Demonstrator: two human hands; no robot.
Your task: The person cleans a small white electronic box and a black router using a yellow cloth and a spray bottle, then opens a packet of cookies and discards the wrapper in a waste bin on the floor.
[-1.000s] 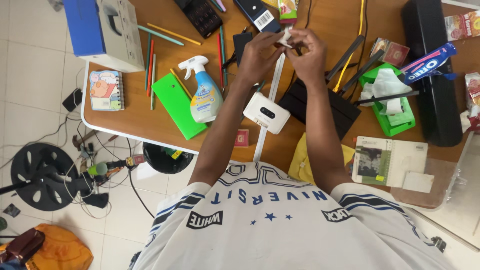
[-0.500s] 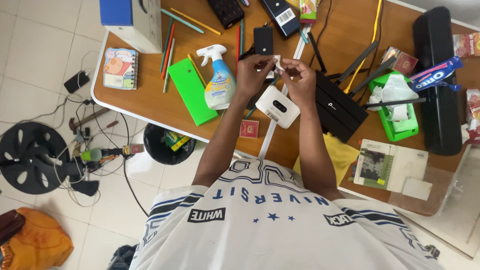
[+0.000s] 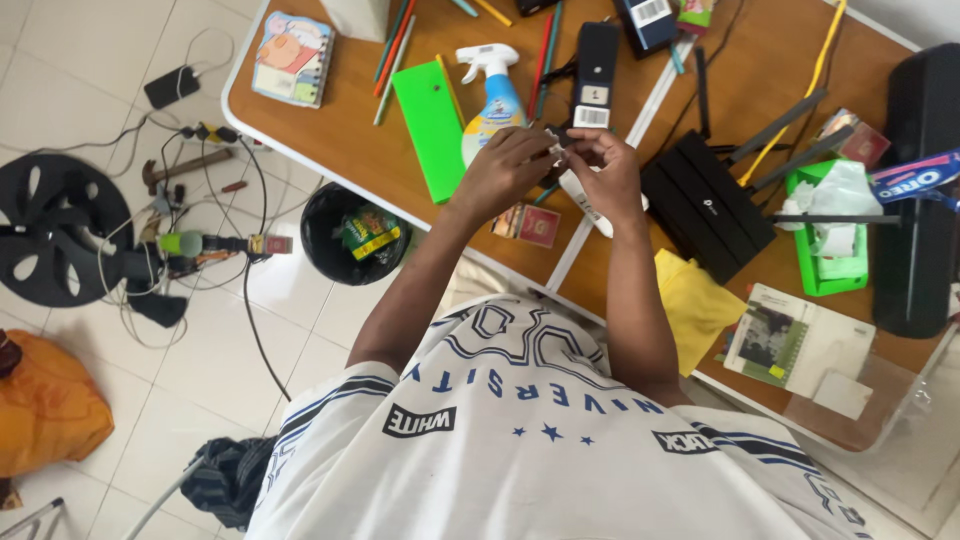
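White tiled floor (image 3: 90, 60) to the left, spread with a black fan base (image 3: 55, 225), tangled cables and an orange bag (image 3: 45, 410). Wooden desk (image 3: 330, 150) with a white rounded edge slanting across the upper frame, crowded: long black case (image 3: 915, 200) at the far right edge, black router (image 3: 705, 205) with antennas raised near the middle, open notebook (image 3: 800, 345) at the near right, yellow cloth (image 3: 695, 305) just beside it, green tissue box (image 3: 825, 235) behind the router. Black waste bin (image 3: 355, 235) on the floor against the desk edge, wrappers inside. Green flat case (image 3: 432, 125) and spray bottle (image 3: 492, 95) side by side left of the hands, coloured pencils (image 3: 395, 45) farther back, small cartoon notepad (image 3: 292, 60) near the desk corner, small red box (image 3: 530, 222) under the wrists. Left hand (image 3: 505, 170) and right hand (image 3: 605, 170) raised together above the desk, both pinched narrowly on a small white piece (image 3: 556, 148) held between the fingertips, just in front of a black device (image 3: 595, 75); too small to tell its kind
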